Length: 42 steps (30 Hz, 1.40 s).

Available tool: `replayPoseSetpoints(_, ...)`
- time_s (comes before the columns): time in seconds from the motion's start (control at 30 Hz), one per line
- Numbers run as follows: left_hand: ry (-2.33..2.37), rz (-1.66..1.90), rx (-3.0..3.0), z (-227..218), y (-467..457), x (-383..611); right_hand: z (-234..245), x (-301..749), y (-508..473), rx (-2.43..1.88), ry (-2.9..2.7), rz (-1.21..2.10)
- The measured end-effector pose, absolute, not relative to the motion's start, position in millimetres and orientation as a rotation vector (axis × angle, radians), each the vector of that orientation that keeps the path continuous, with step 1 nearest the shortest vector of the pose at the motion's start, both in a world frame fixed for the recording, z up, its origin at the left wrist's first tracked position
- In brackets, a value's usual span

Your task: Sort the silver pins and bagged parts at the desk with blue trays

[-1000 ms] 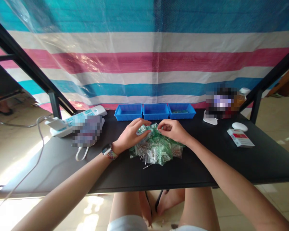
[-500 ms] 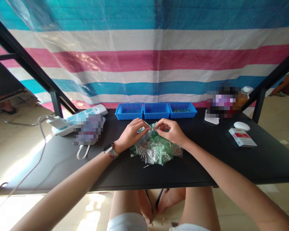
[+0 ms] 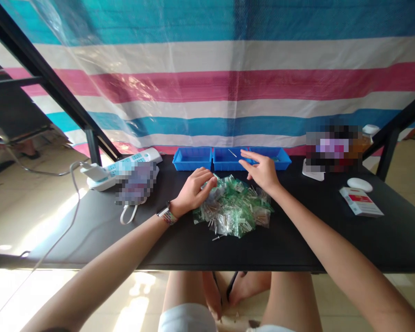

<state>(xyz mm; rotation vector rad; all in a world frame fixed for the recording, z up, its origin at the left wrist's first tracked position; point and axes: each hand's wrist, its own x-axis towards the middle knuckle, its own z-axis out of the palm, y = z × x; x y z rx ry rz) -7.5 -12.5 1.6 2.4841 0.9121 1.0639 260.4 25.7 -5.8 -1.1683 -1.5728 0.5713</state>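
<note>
A pile of small clear and green plastic bags filled with thin metal pins that look like blind rivets lies on the black table. My left hand rests at the pile's back left edge, fingers curled toward the thumb; what they hold, if anything, is hidden. My right hand is stretched over the front of the blue bins, fingers apart and holding nothing. A single thin silvery rivet shows in the air over the middle blue bin, just left of my right fingertips. One loose rivet lies in front of the pile.
Beside the middle bin stand a left blue bin and a right blue bin with small contents. A power strip with a plugged-in charger is at the left. A small box and a white oval object lie at the right.
My right hand has left the pinch beside my left hand, moved up to the bins and opened. The rivet is now apart from its fingers. My left hand stays near the pile.
</note>
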Motion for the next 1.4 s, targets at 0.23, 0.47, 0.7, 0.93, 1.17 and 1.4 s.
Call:
replayPoseSetpoints(0.23,0.958,0.98,2.549,-2,-10,-5,-8,281,15,-1.245,-1.908,0.393)
replayPoseSetpoints(0.47,0.939,0.818,2.584,-9,-4,-4,-9,270,-1,-1.183,-2.298,0.393)
replayPoseSetpoints(0.7,0.961,0.849,2.557,-9,-5,-5,-9,271,3,-1.104,-2.056,0.363)
replayPoseSetpoints(0.93,0.854,1.123,2.676,-9,-8,-3,-12,251,-3,-0.966,-1.48,1.165)
replayPoseSetpoints(1.17,0.756,1.31,2.65,-4,-9,-3,-1,236,-23,-0.826,-1.508,1.483)
replayPoseSetpoints(1.4,0.834,1.378,2.423,-6,-8,0,-4,236,-23,-0.895,-1.712,0.952)
